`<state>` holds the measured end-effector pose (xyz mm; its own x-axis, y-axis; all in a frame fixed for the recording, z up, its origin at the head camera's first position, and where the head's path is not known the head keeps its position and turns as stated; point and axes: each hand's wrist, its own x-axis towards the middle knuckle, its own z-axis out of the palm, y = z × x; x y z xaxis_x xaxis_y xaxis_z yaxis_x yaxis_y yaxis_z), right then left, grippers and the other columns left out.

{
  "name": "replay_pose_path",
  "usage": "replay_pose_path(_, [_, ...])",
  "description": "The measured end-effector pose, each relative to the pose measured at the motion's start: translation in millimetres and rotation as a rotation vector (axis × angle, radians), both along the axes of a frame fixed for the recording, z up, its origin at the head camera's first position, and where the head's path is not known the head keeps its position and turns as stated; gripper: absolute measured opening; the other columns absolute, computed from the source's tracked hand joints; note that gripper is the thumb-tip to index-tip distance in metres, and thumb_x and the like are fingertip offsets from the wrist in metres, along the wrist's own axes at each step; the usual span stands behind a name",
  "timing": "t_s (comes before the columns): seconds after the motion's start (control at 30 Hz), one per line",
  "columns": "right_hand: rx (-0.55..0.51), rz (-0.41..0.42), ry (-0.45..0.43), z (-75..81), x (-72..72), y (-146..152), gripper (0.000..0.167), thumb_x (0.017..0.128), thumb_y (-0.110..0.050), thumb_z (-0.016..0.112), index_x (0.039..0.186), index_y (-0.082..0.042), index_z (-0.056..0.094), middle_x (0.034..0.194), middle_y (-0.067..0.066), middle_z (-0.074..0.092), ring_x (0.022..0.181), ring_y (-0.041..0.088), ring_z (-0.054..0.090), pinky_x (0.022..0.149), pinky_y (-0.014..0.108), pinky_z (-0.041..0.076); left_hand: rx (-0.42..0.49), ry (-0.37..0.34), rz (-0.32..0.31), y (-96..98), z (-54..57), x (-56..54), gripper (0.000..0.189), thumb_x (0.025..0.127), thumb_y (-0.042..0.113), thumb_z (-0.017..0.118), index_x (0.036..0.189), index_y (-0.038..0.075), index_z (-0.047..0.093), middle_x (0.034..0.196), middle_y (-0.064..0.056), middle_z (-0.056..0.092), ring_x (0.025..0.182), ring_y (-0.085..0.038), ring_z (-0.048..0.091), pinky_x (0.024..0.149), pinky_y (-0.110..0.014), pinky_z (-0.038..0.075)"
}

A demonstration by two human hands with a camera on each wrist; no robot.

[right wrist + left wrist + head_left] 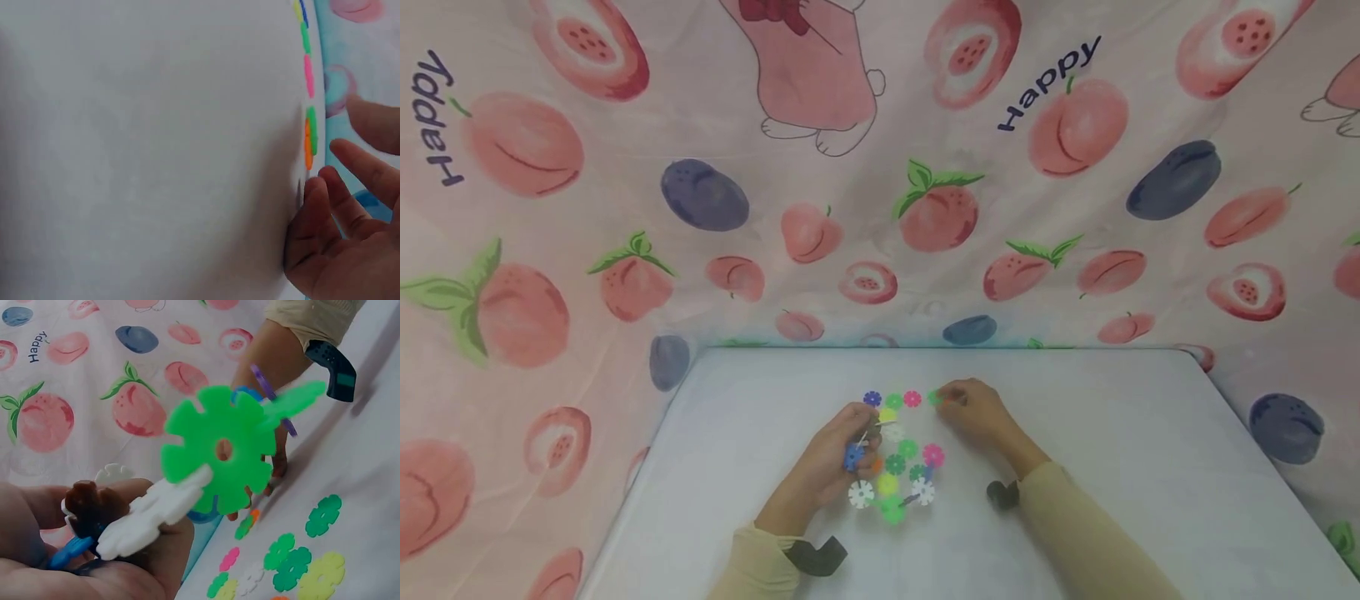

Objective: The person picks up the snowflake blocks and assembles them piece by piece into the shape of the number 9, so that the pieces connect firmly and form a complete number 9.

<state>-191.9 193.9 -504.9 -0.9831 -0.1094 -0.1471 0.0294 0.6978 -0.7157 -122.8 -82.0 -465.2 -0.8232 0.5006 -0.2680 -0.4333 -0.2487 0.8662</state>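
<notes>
My left hand [833,460] grips part of a chain of slotted, flower-shaped plastic discs. A blue disc [853,457] and a white disc [153,515] show at its fingers, with a brown disc [94,506] beside them. A bright green disc [219,450] is slotted onto the white one, and a purple disc [274,400] stands edge-on farther along. Toward the table's far side, my right hand [976,410] has its fingers loosely bent and spread from the thumb. Its fingertips are close to a loose green disc [313,131] and an overlapping orange disc [308,150]; nothing is pinched.
Loose discs lie on the white table [760,400]: a navy one [872,398], a pink one [912,398], a yellow one [887,483] and several greens. Fruit-patterned fabric [865,208] rises behind the far edge. A dark strap piece [816,557] sits at the left wrist.
</notes>
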Motion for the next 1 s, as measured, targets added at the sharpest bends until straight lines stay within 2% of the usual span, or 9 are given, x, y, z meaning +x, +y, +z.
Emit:
replay_pose_path(0.07, [0.047, 0.012, 0.026, -2.9, -1.7, 0.0, 0.037, 0.095, -0.025, 0.069, 0.130, -0.013, 0.068, 0.127, 0.009, 0.066, 0.122, 0.031, 0.059, 0.107, 0.050, 0.048, -0.014, 0.004, 0.002, 0.0, 0.0, -0.4, 0.020, 0.110, 0.036, 0.041, 0.118, 0.018, 0.046, 0.091, 0.001, 0.044, 0.060, -0.008, 0.034, 0.054, -0.019, 0.034])
replay_pose_path(0.13, [0.098, 0.046, 0.066, -4.3, -3.7, -1.1, 0.040, 0.095, -0.022, 0.069, 0.133, -0.010, 0.066, 0.128, 0.012, 0.065, 0.124, 0.033, 0.058, 0.109, 0.051, 0.046, -0.031, 0.011, 0.008, 0.3, -0.2, -0.8, 0.018, 0.110, 0.035, 0.044, 0.116, 0.019, 0.046, 0.089, 0.001, 0.044, 0.058, -0.007, 0.033, 0.052, -0.018, 0.032])
replay_pose_path(0.27, [0.204, 0.107, 0.156, -6.8, -7.9, -5.1, 0.034, 0.092, -0.017, 0.071, 0.125, -0.009, 0.071, 0.115, 0.011, 0.066, 0.107, 0.028, 0.061, 0.102, 0.048, 0.050, -0.062, 0.029, 0.017, 0.0, -0.4, -0.9, 0.023, 0.108, 0.033, 0.048, 0.124, 0.016, 0.050, 0.089, 0.001, 0.046, 0.057, -0.007, 0.032, 0.050, -0.018, 0.032])
replay_pose_path(0.37, [0.240, 0.104, 0.173, -7.6, -9.6, -7.9, 0.027, 0.089, -0.016, 0.074, 0.115, -0.012, 0.073, 0.108, 0.008, 0.065, 0.099, 0.024, 0.061, 0.096, 0.046, 0.052, -0.071, 0.042, 0.012, 0.4, -1.1, -1.7, 0.035, 0.108, 0.033, 0.049, 0.133, 0.008, 0.050, 0.090, 0.001, 0.046, 0.058, -0.007, 0.033, 0.050, -0.018, 0.033])
replay_pose_path(0.47, [0.239, 0.096, 0.178, -8.8, -10.0, -9.0, 0.025, 0.085, -0.013, 0.077, 0.110, -0.012, 0.072, 0.104, 0.008, 0.064, 0.094, 0.023, 0.059, 0.092, 0.045, 0.052, -0.068, 0.050, 0.009, 1.1, -2.0, -2.8, 0.037, 0.107, 0.034, 0.051, 0.131, 0.005, 0.052, 0.089, 0.001, 0.046, 0.059, -0.007, 0.034, 0.050, -0.017, 0.033])
replay_pose_path(0.6, [0.209, 0.073, 0.206, -12.0, -7.5, -8.8, 0.024, 0.082, -0.012, 0.080, 0.105, -0.011, 0.072, 0.101, 0.006, 0.066, 0.091, 0.023, 0.059, 0.090, 0.045, 0.052, -0.055, 0.054, 0.015, 1.8, -3.4, -3.5, 0.024, 0.105, 0.033, 0.056, 0.115, 0.011, 0.055, 0.087, 0.003, 0.046, 0.059, -0.006, 0.034, 0.049, -0.017, 0.032])
replay_pose_path(0.7, [0.164, 0.034, 0.226, -13.9, -4.2, -8.3, 0.021, 0.080, -0.012, 0.081, 0.101, -0.012, 0.074, 0.103, 0.005, 0.069, 0.092, 0.022, 0.062, 0.089, 0.045, 0.054, -0.052, 0.052, 0.021, 1.9, -3.9, -3.3, 0.020, 0.104, 0.032, 0.059, 0.109, 0.013, 0.054, 0.086, 0.003, 0.047, 0.059, -0.006, 0.034, 0.049, -0.016, 0.031])
replay_pose_path(0.83, [0.140, 0.009, 0.228, -13.8, -2.3, -7.7, 0.016, 0.080, -0.013, 0.079, 0.094, -0.016, 0.073, 0.100, 0.002, 0.070, 0.088, 0.020, 0.063, 0.082, 0.041, 0.055, -0.054, 0.039, 0.040, 1.8, -2.6, -2.4, 0.025, 0.103, 0.034, 0.060, 0.112, 0.011, 0.054, 0.089, 0.002, 0.049, 0.059, -0.006, 0.034, 0.048, -0.016, 0.031])
replay_pose_path(1.0, [0.152, 0.029, 0.170, -8.2, -2.1, -6.9, 0.010, 0.086, -0.018, 0.075, 0.090, -0.018, 0.066, 0.085, -0.001, 0.067, 0.078, 0.017, 0.058, 0.071, 0.033, 0.050, -0.021, 0.022, 0.051, 1.3, -0.6, -1.4, 0.032, 0.108, 0.035, 0.049, 0.121, 0.006, 0.052, 0.093, 0.000, 0.048, 0.059, -0.006, 0.034, 0.048, -0.016, 0.032])
